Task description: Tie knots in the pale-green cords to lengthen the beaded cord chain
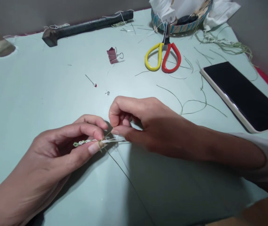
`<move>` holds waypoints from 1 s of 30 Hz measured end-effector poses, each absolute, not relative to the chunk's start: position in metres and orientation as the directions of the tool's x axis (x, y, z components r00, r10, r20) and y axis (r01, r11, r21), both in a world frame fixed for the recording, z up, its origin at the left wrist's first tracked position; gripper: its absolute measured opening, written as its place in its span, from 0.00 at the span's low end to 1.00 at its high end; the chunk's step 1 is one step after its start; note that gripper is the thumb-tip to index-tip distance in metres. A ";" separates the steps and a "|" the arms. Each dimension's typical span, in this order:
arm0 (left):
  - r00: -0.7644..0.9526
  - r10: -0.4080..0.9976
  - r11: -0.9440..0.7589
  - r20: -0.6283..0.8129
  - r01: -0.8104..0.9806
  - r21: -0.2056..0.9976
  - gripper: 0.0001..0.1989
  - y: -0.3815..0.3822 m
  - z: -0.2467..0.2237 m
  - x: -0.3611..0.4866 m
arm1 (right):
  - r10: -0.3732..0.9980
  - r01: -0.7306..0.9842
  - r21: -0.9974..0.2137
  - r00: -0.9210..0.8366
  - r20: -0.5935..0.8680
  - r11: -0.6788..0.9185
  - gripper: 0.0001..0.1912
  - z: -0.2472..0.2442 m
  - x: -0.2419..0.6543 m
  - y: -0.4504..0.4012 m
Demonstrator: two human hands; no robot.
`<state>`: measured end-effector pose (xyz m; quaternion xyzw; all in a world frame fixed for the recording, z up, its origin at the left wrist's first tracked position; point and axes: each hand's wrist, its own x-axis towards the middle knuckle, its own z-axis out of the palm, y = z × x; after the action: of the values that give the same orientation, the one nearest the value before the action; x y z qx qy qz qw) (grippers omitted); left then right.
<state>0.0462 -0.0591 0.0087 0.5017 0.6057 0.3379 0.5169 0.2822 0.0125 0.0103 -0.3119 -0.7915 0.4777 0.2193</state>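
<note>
Between the thumb and index finger of my left hand (65, 150) is pinched a green and white knotted cord (84, 142), its braided end lying leftward over the fingers. White strands run right from the pinch and pass beneath my right hand (143, 122). That hand closes its thumb and index finger on a thin green thread (107, 135) drawn up from the knot. Another dark green thread (129, 179) trails from the knot toward the front edge. Both hands are close together, just above the pale table.
Scissors (171, 59) with yellow and red handles lie at the back, near a basket (178, 29). A phone (244, 94) is at right, a hammer-like tool (89, 26) at back left. A binder clip (112, 56), a pin (91, 81), a bead (107, 93) and loose threads (197, 100) lie beyond my hands.
</note>
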 end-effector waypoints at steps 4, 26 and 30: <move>0.044 0.950 0.294 -0.308 0.194 0.936 0.14 -0.059 0.011 0.048 | 0.766 0.340 -0.863 -0.638 0.081 0.374 0.10 0.005 0.275 0.007; -0.159 0.923 0.362 -0.350 0.051 0.931 0.17 -0.052 0.015 0.067 | 0.690 0.436 -0.554 -0.591 0.418 0.709 0.05 0.001 0.278 -0.009; -0.176 0.911 0.384 -0.373 0.028 0.923 0.17 -0.052 0.013 0.069 | 0.593 0.406 -0.442 -0.646 0.480 0.800 0.08 -0.006 0.276 -0.017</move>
<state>0.0686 -0.0519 0.0132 0.3652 0.6429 0.4181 0.5278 0.2760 -0.0174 -0.0061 -0.2791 -0.8950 0.1489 0.3145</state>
